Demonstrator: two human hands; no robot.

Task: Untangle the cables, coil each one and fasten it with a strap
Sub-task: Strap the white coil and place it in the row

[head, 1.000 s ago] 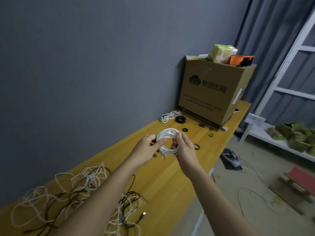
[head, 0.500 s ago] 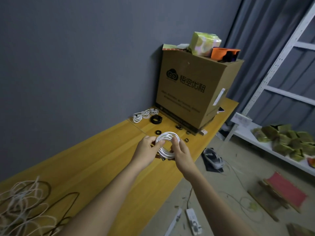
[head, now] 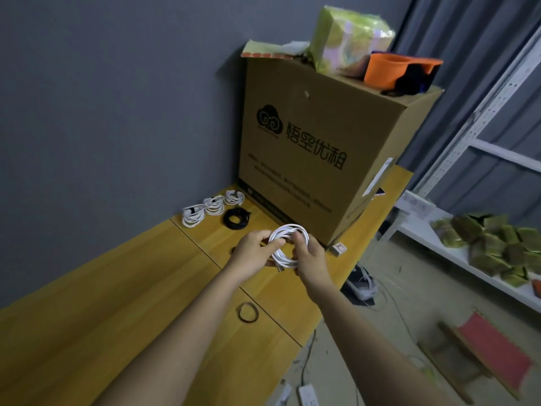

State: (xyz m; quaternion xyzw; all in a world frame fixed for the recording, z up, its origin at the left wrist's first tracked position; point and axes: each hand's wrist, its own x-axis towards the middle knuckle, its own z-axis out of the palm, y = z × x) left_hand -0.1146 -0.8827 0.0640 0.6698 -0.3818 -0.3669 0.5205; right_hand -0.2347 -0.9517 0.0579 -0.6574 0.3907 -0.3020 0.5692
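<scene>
I see both hands raised over the wooden worktop [head: 123,306] at the centre of the frame, sharing one white coiled cable [head: 288,244]. The left hand [head: 254,254] has its grip pinching the coil's left side between thumb and fingers. The right hand [head: 308,259] has its grip curled round the coil's right side, fingertips reaching into the loop. A plug end of the cable hangs just below the coil between the two hands.

Above and left of the hands, near the grey wall, three white bundled cables [head: 212,207] lie in a row on the worktop, and a black coiled cable [head: 236,218] lies just beside them. A dark strap ring [head: 248,312] lies flat on the worktop in the lower centre, between my forearms. A large cardboard box [head: 322,153] stands at the worktop's far end in the upper centre, carrying a green packet [head: 348,36] and an orange container [head: 389,68].
</scene>
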